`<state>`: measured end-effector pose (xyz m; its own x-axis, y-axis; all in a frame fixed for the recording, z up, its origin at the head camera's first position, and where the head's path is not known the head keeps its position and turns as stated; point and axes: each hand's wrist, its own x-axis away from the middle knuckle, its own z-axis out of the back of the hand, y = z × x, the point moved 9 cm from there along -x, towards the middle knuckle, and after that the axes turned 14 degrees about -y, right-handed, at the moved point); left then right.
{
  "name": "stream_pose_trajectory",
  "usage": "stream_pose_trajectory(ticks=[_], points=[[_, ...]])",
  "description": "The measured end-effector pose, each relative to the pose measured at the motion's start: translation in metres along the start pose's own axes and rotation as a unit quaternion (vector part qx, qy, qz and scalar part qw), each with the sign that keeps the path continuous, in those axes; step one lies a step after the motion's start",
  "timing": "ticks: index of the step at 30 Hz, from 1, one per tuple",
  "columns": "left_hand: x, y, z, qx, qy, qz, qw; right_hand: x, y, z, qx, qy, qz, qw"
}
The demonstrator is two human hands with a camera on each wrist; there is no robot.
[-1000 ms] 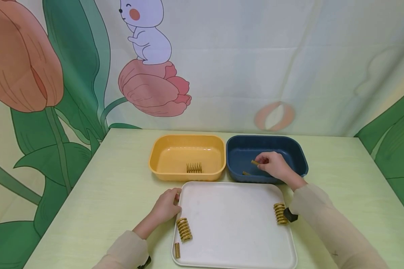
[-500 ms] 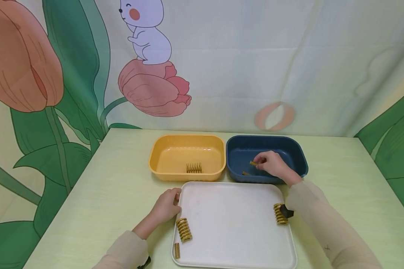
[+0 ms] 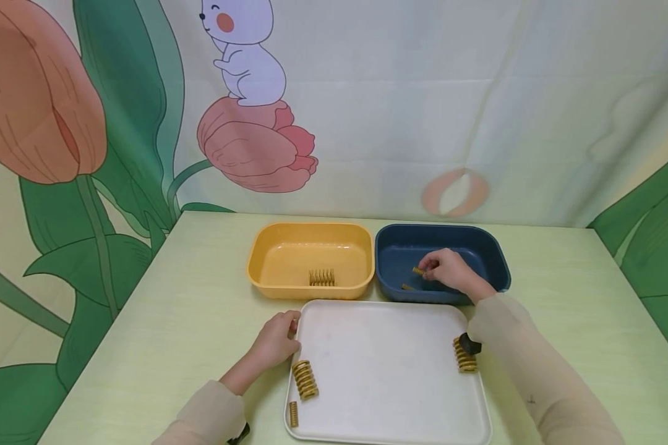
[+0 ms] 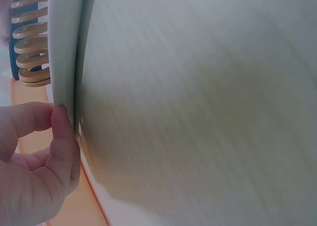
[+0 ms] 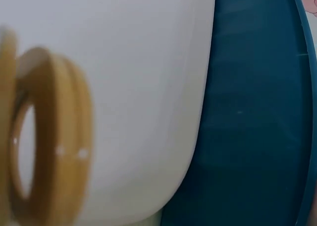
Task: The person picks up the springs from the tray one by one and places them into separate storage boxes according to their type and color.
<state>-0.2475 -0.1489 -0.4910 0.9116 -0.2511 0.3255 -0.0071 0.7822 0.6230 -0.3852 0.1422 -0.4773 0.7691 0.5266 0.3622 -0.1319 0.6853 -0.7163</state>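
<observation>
My right hand (image 3: 448, 271) pinches a small brass-coloured spring (image 3: 418, 271) inside the dark blue bin (image 3: 388, 292). A second small spring (image 3: 407, 287) lies on that bin's floor, just below the held one. At the left rim of the white tray (image 3: 389, 371), my left hand (image 3: 273, 340) grips the edge between thumb and fingers, as the left wrist view confirms. Near it on the tray lie a large coil spring (image 3: 305, 380) and a small spring (image 3: 294, 414). Another large spring (image 3: 466, 360) sits at the tray's right side, partly hidden by my wrist strap.
The yellow bin (image 3: 278, 292) stands left of the blue one and holds a large spring (image 3: 321, 278). Both bins stand just behind the tray on a pale green table (image 3: 200, 296). A printed curtain (image 3: 367, 123) hangs behind the table.
My right hand has shifted slightly left with the small spring, and its forearm has swung left, so the wrist strap now covers part of the large spring. My left hand stays put.
</observation>
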Motion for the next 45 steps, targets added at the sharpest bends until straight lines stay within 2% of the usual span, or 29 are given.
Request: stream_pose_trajectory(ticks=[7,24,29,30,31,34,37,38,45], points=[[-0.001,-0.001,0.000,0.001,0.001,-0.001,1.0000,-0.004,0.001,-0.001,-0.004,-0.014,0.001,0.9999],[0.000,-0.001,0.001,-0.001,0.002,-0.002,1.0000,-0.015,0.009,-0.001,0.016,-0.011,-0.028,0.9994],[0.001,0.000,0.002,-0.001,0.004,-0.007,1.0000,-0.018,0.009,-0.002,0.028,-0.008,-0.025,0.9993],[0.001,0.000,0.002,0.001,0.003,-0.007,1.0000,-0.018,0.009,-0.003,0.029,-0.010,-0.021,0.9993],[0.001,0.000,0.001,0.002,0.002,-0.006,1.0000,-0.021,0.010,-0.002,0.027,-0.009,0.004,0.9996],[0.000,-0.001,0.000,0.006,0.000,-0.002,1.0000,-0.024,0.013,-0.003,0.027,-0.014,0.005,0.9995],[0.000,-0.002,0.001,0.007,0.000,-0.002,1.0000,-0.024,0.013,-0.003,0.030,-0.010,-0.005,0.9995],[0.000,-0.002,0.001,0.006,0.001,-0.002,1.0000,-0.022,0.012,-0.004,0.036,-0.011,-0.029,0.9989],[0.000,-0.002,0.000,0.006,0.002,-0.003,1.0000,-0.018,0.006,-0.004,0.055,-0.005,-0.030,0.9980]])
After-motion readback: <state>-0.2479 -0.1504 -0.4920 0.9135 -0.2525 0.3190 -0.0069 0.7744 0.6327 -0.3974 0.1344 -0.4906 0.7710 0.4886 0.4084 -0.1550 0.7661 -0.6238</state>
